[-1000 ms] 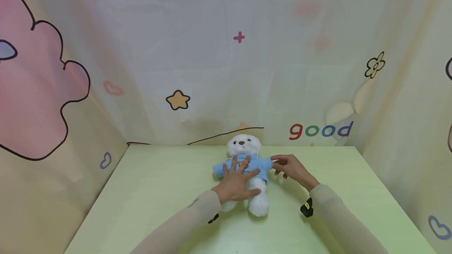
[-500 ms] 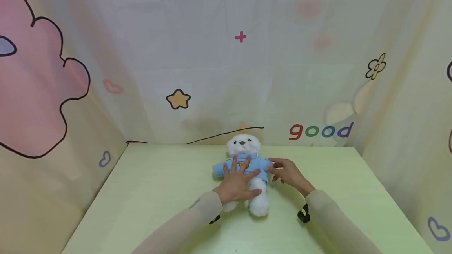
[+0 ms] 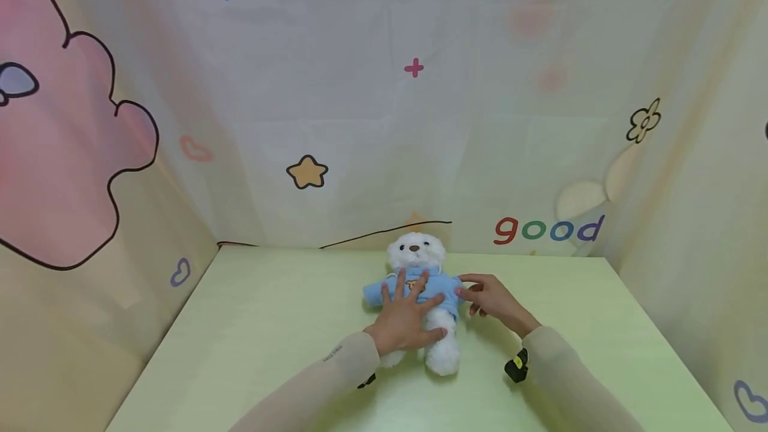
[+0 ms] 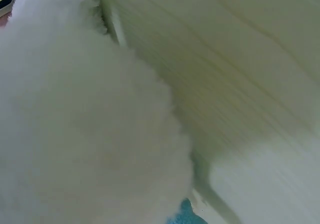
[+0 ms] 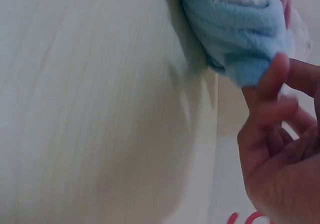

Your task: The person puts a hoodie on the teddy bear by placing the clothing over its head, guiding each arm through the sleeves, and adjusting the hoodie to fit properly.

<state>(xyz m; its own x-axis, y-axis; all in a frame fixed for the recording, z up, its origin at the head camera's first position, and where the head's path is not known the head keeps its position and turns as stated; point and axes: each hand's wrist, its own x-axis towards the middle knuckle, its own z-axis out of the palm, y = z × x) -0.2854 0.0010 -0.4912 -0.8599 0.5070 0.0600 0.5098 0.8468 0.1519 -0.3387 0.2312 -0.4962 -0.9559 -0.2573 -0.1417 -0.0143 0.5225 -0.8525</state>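
A white plush teddy bear (image 3: 443, 355) in a light blue hoodie (image 3: 441, 285) lies face up on the table, its head toward the back wall. Across its belly and one leg rests my left hand (image 3: 403, 322), fingers spread wide. My right hand (image 3: 495, 299) pinches the end of the bear's right-side sleeve (image 5: 247, 66) between thumb and fingers. No paw shows beyond that cuff. The opposite sleeve (image 3: 373, 295) sticks out flat to the left. White fur (image 4: 95, 119) fills much of the left wrist view, where my left hand is mostly hidden.
The pale green table (image 3: 270, 325) spreads around the bear. A printed curtain (image 3: 336, 85) closes off the back and both sides, right behind the table's far edge. Small black wrist devices (image 3: 517, 367) hang under both forearms.
My right hand has moved slightly inward along the sleeve, which now looks shorter and more bunched. The left hand stays in place on the bear. The head view has shifted a little.
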